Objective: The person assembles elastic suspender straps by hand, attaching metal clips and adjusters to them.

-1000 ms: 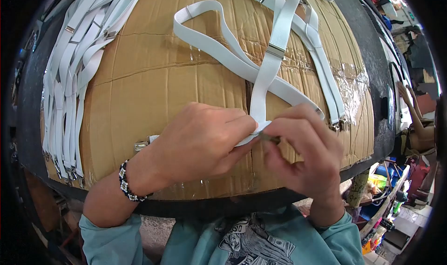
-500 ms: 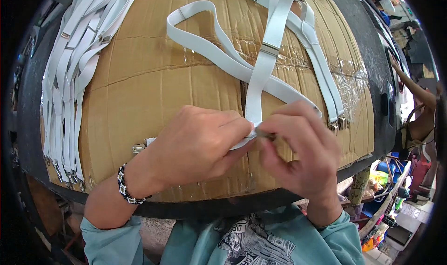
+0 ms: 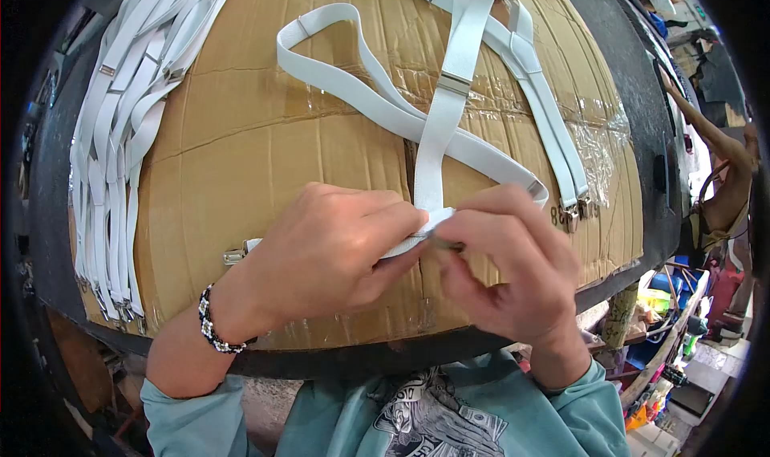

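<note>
Pinching strap (image 3: 431, 164), left fingers (image 3: 393, 226); right fingers (image 3: 513, 228) grip blurred piece (image 3: 451, 246); taped cardboard (image 3: 241, 160) beneath; person (image 3: 726, 160) beyond.

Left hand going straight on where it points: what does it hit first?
Beyond the white strap it pinches, the left hand would probably meet the fingertips of the right hand first; depth is hard to judge.

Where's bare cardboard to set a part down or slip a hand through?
Widest: cardboard between strap pile, looped strap and left hand. Smaller: lower right, between right hand, hanging clips and the cardboard's edge. Crowded: between the hands, and top right where straps cross.
</note>
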`<action>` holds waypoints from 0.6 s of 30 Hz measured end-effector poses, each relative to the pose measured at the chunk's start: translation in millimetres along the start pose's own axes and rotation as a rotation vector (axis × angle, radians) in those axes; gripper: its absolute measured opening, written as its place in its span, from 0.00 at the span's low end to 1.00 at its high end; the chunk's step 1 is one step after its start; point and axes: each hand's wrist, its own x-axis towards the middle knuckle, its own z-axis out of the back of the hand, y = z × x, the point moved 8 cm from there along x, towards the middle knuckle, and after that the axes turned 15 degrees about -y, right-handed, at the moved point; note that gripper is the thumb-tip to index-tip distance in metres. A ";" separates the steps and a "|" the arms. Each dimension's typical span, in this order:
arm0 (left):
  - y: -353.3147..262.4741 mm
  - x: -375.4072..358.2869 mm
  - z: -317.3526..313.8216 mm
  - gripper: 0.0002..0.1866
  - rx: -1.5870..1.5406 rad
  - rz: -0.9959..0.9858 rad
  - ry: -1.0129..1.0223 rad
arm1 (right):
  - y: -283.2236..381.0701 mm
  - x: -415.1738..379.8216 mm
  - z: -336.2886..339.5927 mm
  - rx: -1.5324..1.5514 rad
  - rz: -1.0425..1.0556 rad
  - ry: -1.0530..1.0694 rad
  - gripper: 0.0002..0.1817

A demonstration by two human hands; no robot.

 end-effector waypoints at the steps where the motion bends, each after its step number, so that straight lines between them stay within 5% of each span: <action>1: 0.8 -0.3 0.6 0.14 -0.012 -0.002 -0.005 | 2.0 -0.3 -2.3 0.014 0.015 -0.001 0.16; 18: 2.3 1.8 1.0 0.12 -0.033 0.045 -0.019 | -5.9 2.0 1.9 -0.048 -0.056 0.048 0.15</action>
